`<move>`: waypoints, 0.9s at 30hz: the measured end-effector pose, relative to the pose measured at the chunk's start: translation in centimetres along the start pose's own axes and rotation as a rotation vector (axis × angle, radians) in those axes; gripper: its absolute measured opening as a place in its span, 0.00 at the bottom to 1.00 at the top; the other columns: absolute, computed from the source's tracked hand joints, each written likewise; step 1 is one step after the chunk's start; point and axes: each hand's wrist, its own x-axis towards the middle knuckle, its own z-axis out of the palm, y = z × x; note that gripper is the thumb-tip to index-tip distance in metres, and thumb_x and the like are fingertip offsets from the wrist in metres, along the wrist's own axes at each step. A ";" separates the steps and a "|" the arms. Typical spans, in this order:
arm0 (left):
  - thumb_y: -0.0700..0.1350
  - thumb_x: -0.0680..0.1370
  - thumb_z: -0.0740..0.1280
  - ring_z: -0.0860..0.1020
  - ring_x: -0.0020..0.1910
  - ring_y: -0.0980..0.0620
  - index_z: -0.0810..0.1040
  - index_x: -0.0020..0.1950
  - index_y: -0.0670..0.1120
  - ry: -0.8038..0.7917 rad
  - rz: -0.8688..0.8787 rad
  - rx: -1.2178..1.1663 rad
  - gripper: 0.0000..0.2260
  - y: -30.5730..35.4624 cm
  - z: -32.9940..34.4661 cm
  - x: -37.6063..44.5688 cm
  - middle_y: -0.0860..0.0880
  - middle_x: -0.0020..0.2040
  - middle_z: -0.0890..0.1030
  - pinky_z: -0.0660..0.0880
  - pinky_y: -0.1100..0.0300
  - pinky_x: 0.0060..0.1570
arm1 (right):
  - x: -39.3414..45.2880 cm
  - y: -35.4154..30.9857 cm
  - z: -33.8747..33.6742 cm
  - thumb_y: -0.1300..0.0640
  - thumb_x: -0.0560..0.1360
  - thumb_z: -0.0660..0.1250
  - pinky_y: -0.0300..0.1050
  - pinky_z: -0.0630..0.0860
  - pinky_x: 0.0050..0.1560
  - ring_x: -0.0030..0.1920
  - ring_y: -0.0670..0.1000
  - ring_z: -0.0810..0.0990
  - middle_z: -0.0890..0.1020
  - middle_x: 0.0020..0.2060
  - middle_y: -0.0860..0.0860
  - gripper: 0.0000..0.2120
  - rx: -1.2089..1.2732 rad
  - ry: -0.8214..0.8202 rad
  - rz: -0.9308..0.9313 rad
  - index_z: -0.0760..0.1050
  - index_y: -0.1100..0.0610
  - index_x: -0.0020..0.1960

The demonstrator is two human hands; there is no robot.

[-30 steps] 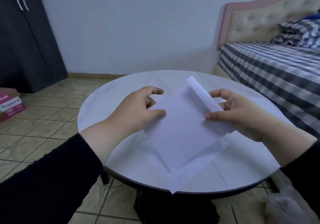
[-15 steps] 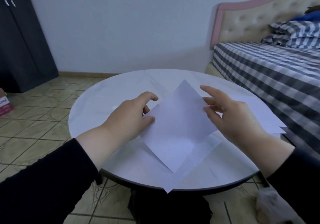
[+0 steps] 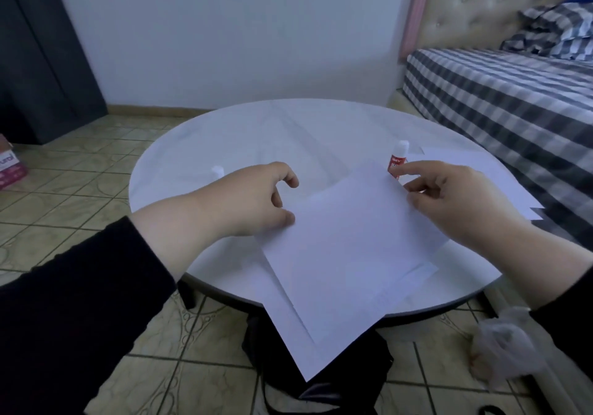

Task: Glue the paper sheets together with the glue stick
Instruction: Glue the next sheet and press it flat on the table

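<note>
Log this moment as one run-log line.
left hand: pinching top white paper sheet | right hand: holding same sheet's right edge | red-and-white glue stick: upright on round white table

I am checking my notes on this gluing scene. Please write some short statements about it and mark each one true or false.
1. The glue stick stands upright on the table. True.
2. The right hand holds the glue stick. False: the stick stands free just beyond its fingertips.
3. The top paper sheet hangs over the near table edge. True.
4. The left hand pinches the sheet's left edge. True.
5. The table is square. False: it is round.
6. The spare sheets lie on the floor. False: they lie on the table, near the bed.
</note>
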 end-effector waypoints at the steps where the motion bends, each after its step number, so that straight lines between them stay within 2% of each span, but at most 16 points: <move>1: 0.53 0.74 0.71 0.76 0.43 0.59 0.70 0.63 0.58 0.001 -0.009 0.073 0.20 0.0 0.1 -0.1 0.57 0.47 0.78 0.72 0.57 0.49 | 0.0 0.2 0.1 0.62 0.76 0.64 0.36 0.73 0.37 0.43 0.42 0.79 0.82 0.41 0.40 0.18 0.046 -0.031 0.040 0.78 0.41 0.58; 3: 0.57 0.73 0.69 0.73 0.54 0.57 0.68 0.65 0.59 0.029 0.021 0.236 0.22 0.3 0.5 -0.3 0.58 0.55 0.74 0.67 0.48 0.64 | 0.1 0.8 0.4 0.63 0.75 0.66 0.48 0.79 0.43 0.43 0.48 0.82 0.84 0.38 0.42 0.17 0.145 -0.078 0.116 0.80 0.41 0.54; 4: 0.59 0.73 0.68 0.70 0.60 0.55 0.67 0.67 0.59 0.032 0.061 0.270 0.24 0.7 0.7 -0.7 0.57 0.60 0.71 0.65 0.46 0.67 | 0.2 1.0 0.5 0.63 0.74 0.66 0.51 0.79 0.48 0.43 0.49 0.83 0.84 0.37 0.41 0.17 0.166 -0.087 0.141 0.80 0.42 0.53; 7: 0.63 0.72 0.68 0.58 0.72 0.55 0.61 0.73 0.57 -0.102 0.186 0.248 0.33 2.5 1.9 -1.8 0.57 0.72 0.62 0.63 0.52 0.70 | 0.5 1.6 1.2 0.63 0.73 0.68 0.53 0.78 0.54 0.45 0.50 0.83 0.85 0.38 0.44 0.16 0.184 -0.088 0.182 0.80 0.42 0.52; 9: 0.68 0.69 0.68 0.49 0.77 0.56 0.53 0.77 0.55 -0.224 0.215 0.302 0.43 3.0 3.2 -2.3 0.56 0.77 0.53 0.53 0.51 0.75 | 0.6 1.9 1.7 0.62 0.73 0.68 0.52 0.78 0.51 0.47 0.51 0.83 0.84 0.39 0.45 0.16 0.174 -0.087 0.192 0.80 0.43 0.53; 12: 0.72 0.64 0.69 0.33 0.76 0.56 0.42 0.79 0.55 -0.336 0.176 0.376 0.54 2.1 4.6 -2.2 0.56 0.79 0.39 0.37 0.43 0.75 | 0.5 2.1 2.1 0.62 0.74 0.68 0.45 0.75 0.42 0.48 0.50 0.82 0.82 0.38 0.44 0.16 0.149 -0.075 0.183 0.78 0.43 0.55; 15: 0.73 0.61 0.70 0.26 0.73 0.56 0.36 0.78 0.58 -0.366 0.162 0.392 0.58 1.0 5.4 -1.7 0.57 0.78 0.34 0.31 0.39 0.71 | 0.4 2.2 2.1 0.63 0.75 0.67 0.40 0.68 0.33 0.43 0.45 0.79 0.81 0.39 0.44 0.17 0.159 -0.063 0.172 0.76 0.44 0.58; 18: 0.73 0.61 0.70 0.24 0.72 0.55 0.35 0.77 0.60 -0.365 0.173 0.399 0.58 0.4 5.4 -1.0 0.57 0.77 0.33 0.29 0.37 0.70 | 0.3 2.2 2.2 0.62 0.75 0.66 0.39 0.66 0.33 0.43 0.44 0.78 0.81 0.40 0.43 0.17 0.160 -0.054 0.161 0.76 0.43 0.57; 21: 0.74 0.61 0.69 0.24 0.72 0.53 0.35 0.76 0.63 -0.329 0.154 0.420 0.57 -0.4 4.7 -0.1 0.56 0.78 0.33 0.29 0.35 0.69 | 0.3 2.2 2.4 0.62 0.75 0.66 0.39 0.69 0.36 0.43 0.45 0.79 0.81 0.42 0.43 0.17 0.175 -0.043 0.169 0.76 0.42 0.57; 27: 0.74 0.61 0.69 0.27 0.74 0.52 0.36 0.77 0.61 -0.229 0.084 0.405 0.56 -2.2 3.5 1.8 0.56 0.79 0.36 0.30 0.35 0.69 | 0.4 2.2 2.9 0.62 0.75 0.66 0.38 0.69 0.37 0.44 0.47 0.78 0.79 0.44 0.42 0.17 0.179 0.010 0.141 0.77 0.41 0.55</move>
